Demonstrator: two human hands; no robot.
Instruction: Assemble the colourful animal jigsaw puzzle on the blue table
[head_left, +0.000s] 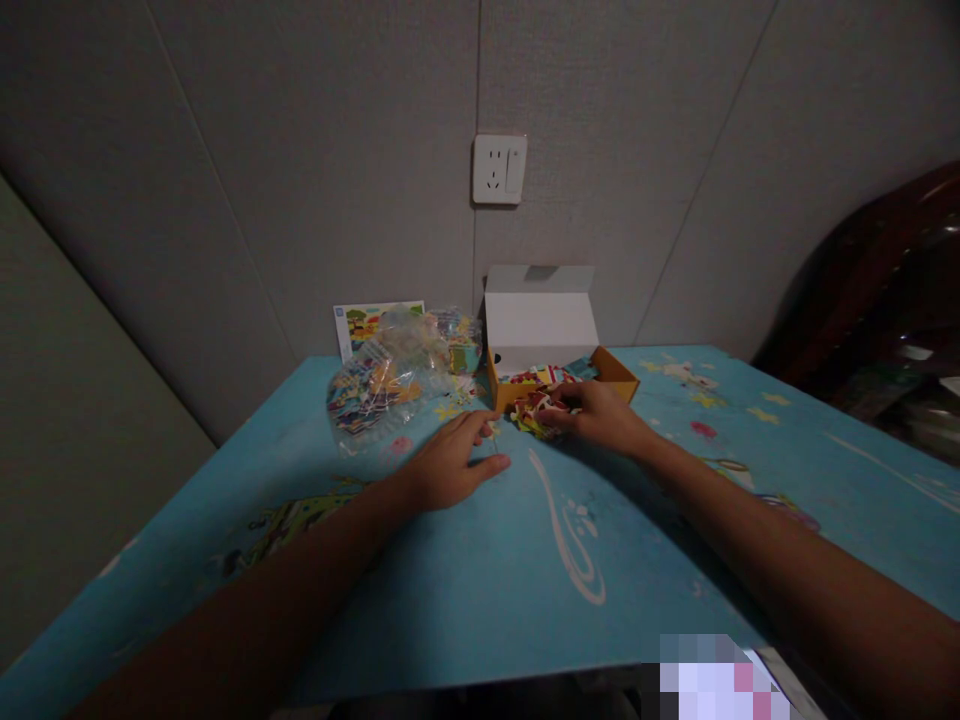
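Grasping colorful pieces point(531, 408), the right hand point(591, 412) is hovering at the front edge of the orange box point(618, 373). The left hand point(450, 465) is lying spread, ungripping, by its left corner; blue tablecloth point(480, 600) is stretching roomily toward the near edge.

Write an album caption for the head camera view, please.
The right hand grips colourful pieces before an open orange box, the left hand open nearby.
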